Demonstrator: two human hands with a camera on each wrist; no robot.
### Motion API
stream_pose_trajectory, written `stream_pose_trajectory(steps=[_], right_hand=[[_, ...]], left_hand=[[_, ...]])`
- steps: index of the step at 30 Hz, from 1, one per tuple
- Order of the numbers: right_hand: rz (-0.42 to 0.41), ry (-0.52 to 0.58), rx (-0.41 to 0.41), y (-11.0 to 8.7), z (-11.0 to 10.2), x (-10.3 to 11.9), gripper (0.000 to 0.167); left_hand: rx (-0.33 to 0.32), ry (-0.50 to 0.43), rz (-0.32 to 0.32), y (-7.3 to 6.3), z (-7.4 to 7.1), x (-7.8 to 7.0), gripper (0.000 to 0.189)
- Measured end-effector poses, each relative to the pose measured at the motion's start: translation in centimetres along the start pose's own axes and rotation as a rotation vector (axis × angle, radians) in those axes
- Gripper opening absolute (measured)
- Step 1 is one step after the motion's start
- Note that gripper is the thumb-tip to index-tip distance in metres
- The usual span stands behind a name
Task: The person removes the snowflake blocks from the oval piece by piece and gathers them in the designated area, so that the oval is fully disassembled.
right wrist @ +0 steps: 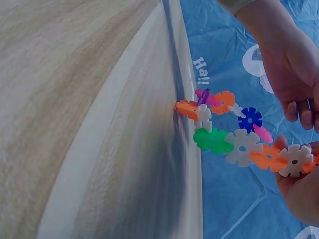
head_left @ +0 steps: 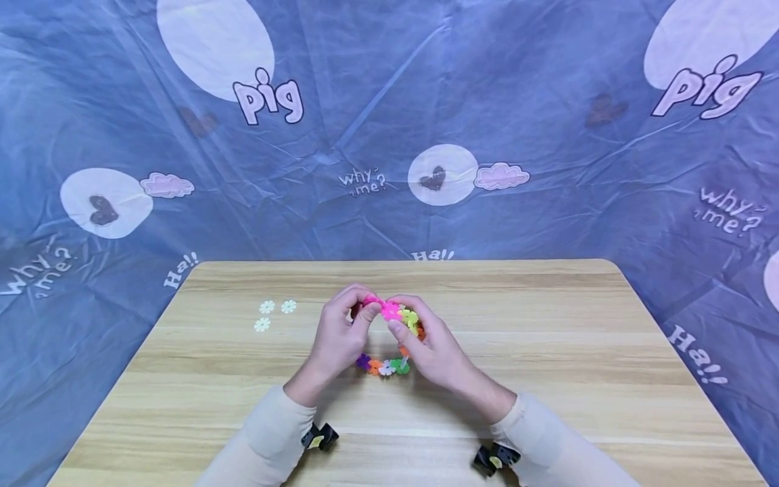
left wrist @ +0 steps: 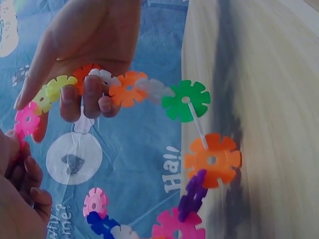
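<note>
A chain of interlocking plastic snowflake discs in many colours hangs in a loop between both hands. My left hand [head_left: 343, 328] pinches a pink snowflake disc [head_left: 371, 299] between thumb and fingers. Right against it is another pink snowflake disc [head_left: 391, 310], held at the chain's end by my right hand [head_left: 435, 345]. Yellow discs [left wrist: 61, 88] follow, and the right fingers curl round the orange and white discs beyond. Lower in the loop are a green disc [left wrist: 186, 101], an orange disc [left wrist: 213, 160] and a purple disc [left wrist: 193, 195]. A blue disc [right wrist: 249, 120] sits farther along.
Three loose pale snowflake discs [head_left: 266, 308] lie on the wooden table [head_left: 213, 379], left of the hands. A blue printed cloth [head_left: 377, 81] hangs behind the table. Black wrist cameras [head_left: 320, 437] are strapped at both sleeves.
</note>
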State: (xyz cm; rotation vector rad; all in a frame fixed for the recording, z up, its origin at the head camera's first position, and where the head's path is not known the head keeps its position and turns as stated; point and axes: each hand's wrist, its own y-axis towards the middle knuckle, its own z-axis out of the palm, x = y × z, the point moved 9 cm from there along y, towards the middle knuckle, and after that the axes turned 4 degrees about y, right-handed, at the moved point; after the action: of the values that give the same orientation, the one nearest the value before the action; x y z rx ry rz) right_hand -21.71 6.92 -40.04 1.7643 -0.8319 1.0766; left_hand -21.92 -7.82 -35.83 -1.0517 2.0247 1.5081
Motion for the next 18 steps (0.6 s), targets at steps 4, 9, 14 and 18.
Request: stream_pose_trajectory(steps=[4,9,14,18], right_hand=[[0.008,0.02,0.002,0.0,-0.1,0.0,0.035],[0.022,-0.001,-0.001,0.0,-0.2,-0.1,0.037],[0.035,-0.031,-0.007,0.0,-0.2,-0.2,0.038],[0.043,-0.031,-0.002,0.0,-0.2,-0.3,0.037]], left_hand=[[0.006,-0.024,-0.003,-0.2,-0.4,0.2,0.005],[0.016,-0.053,-0.033,-0.5,-1.1,0.6,0.009],[0.033,-0.018,-0.071,-0.6,-1.9,1.2,0.012],[0.016,0.045,-0.119,-0.9,-2.9,2.0,0.014]])
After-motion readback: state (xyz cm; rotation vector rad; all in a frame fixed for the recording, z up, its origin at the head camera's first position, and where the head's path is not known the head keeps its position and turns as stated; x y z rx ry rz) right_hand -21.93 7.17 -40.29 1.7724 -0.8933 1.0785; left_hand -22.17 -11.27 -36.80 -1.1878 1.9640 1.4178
